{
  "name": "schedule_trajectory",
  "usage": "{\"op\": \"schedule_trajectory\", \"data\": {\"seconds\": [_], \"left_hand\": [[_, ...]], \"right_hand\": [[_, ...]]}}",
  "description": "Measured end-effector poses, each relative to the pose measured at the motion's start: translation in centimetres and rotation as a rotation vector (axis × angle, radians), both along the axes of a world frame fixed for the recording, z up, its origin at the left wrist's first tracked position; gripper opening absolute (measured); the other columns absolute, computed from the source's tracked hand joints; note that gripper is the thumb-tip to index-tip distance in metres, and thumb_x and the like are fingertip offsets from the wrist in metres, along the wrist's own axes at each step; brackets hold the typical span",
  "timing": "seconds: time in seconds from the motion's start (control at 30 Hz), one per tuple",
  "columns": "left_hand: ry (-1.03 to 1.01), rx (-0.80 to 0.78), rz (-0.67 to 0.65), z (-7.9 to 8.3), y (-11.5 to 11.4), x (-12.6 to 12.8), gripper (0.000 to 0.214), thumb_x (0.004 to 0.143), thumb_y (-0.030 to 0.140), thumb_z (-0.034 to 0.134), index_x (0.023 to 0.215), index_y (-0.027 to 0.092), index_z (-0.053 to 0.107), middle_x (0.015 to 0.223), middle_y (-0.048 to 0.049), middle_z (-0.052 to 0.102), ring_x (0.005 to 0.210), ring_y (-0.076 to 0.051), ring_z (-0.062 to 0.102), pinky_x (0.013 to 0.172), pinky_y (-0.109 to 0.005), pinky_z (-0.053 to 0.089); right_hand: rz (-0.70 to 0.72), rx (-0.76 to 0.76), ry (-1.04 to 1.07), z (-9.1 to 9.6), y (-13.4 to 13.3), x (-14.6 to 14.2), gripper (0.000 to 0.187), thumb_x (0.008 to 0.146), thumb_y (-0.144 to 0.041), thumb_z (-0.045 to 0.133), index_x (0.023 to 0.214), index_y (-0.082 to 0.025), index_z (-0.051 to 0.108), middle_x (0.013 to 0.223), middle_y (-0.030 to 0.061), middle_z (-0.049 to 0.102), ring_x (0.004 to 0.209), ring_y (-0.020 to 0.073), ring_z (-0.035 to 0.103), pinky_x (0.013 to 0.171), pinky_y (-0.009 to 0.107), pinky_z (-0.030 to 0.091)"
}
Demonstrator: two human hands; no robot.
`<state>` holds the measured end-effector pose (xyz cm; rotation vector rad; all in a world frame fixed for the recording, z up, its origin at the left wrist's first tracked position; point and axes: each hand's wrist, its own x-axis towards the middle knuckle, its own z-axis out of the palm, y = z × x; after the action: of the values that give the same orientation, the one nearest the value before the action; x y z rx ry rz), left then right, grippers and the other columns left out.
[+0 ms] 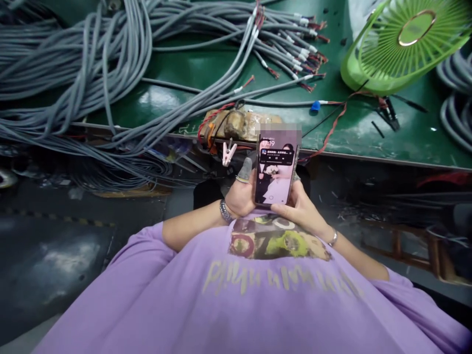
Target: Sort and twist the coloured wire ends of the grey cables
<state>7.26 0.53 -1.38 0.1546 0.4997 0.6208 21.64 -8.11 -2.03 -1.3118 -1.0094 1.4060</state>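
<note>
I hold a smartphone [276, 169] upright in both hands, close to my chest above my purple shirt. Its lit screen shows a pink picture and a music bar. My left hand [241, 191] grips the phone's left edge, its thumb in a grey finger cot pointing up, a watch on the wrist. My right hand [300, 206] wraps the right edge and bottom, with a bracelet on the wrist. Both hands sit just in front of the green bench's edge [368, 155].
Bundles of grey cables [92, 64] with stripped red ends [309, 44] cover the bench. A green fan [401, 44] stands at the back right. A taped brown fixture [236, 123] and a pink clip [228, 152] sit at the bench edge. Dark floor lies at left.
</note>
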Motion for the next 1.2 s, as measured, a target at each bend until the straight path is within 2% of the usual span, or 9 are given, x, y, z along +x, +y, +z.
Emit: {"op": "schedule_trajectory", "data": {"seconds": [0.07, 0.33, 0.57, 0.7, 0.93, 1.2], "left_hand": [[-0.029, -0.037, -0.039, 0.1, 0.0, 0.0, 0.058, 0.099, 0.057, 0.035, 0.135, 0.019, 0.059, 0.130, -0.0088, 0.068, 0.131, -0.031, 0.057, 0.114, -0.050, 0.040], [-0.052, -0.054, -0.050, -0.3, 0.0, -0.2, 0.060, 0.099, 0.060, 0.034, 0.136, 0.020, 0.059, 0.133, -0.0088, 0.066, 0.130, -0.029, 0.057, 0.115, -0.048, 0.040], [-0.078, -0.033, -0.083, -0.4, 0.1, -0.2, 0.057, 0.099, 0.058, 0.036, 0.132, 0.021, 0.063, 0.129, -0.0090, 0.069, 0.126, -0.029, 0.061, 0.113, -0.048, 0.041], [-0.076, -0.030, -0.077, -0.3, 0.3, -0.2, 0.058, 0.099, 0.058, 0.034, 0.130, 0.019, 0.064, 0.128, -0.0097, 0.069, 0.126, -0.029, 0.061, 0.114, -0.049, 0.041], [-0.053, -0.045, -0.068, 0.0, 0.4, -0.1, 0.053, 0.099, 0.055, 0.037, 0.129, 0.020, 0.064, 0.126, -0.0091, 0.070, 0.124, -0.029, 0.062, 0.112, -0.050, 0.042], [-0.057, -0.062, -0.121, 0.3, 0.4, 0.3, 0.055, 0.099, 0.056, 0.037, 0.130, 0.020, 0.063, 0.129, -0.0099, 0.069, 0.124, -0.030, 0.062, 0.113, -0.049, 0.042]], "right_hand": [[-0.012, 0.011, -0.031, -0.2, 0.1, -0.1, 0.072, 0.071, -0.052, 0.082, 0.128, -0.025, 0.047, 0.132, 0.0114, 0.058, 0.123, 0.0297, 0.058, 0.102, 0.045, 0.051], [-0.105, 0.048, -0.112, -2.0, 0.6, -0.6, 0.060, 0.076, -0.052, 0.078, 0.121, -0.024, 0.050, 0.125, 0.0105, 0.062, 0.115, 0.0275, 0.061, 0.101, 0.046, 0.050], [-0.125, 0.012, -0.127, -2.0, 0.6, -0.7, 0.057, 0.073, -0.053, 0.079, 0.112, -0.023, 0.050, 0.109, 0.0084, 0.064, 0.102, 0.0257, 0.064, 0.094, 0.046, 0.052], [-0.101, -0.028, -0.126, -1.8, 0.5, -0.5, 0.060, 0.070, -0.054, 0.080, 0.110, -0.024, 0.048, 0.111, 0.0087, 0.063, 0.104, 0.0268, 0.063, 0.094, 0.046, 0.053], [-0.007, -0.042, 0.024, -0.9, 0.4, 0.0, 0.063, 0.071, -0.051, 0.081, 0.115, -0.024, 0.046, 0.120, 0.0091, 0.062, 0.116, 0.0281, 0.062, 0.100, 0.047, 0.051], [-0.048, 0.007, 0.099, -1.7, 0.1, 0.3, 0.053, 0.078, -0.050, 0.076, 0.115, -0.025, 0.049, 0.120, 0.0069, 0.063, 0.119, 0.0249, 0.059, 0.106, 0.044, 0.047]]}}
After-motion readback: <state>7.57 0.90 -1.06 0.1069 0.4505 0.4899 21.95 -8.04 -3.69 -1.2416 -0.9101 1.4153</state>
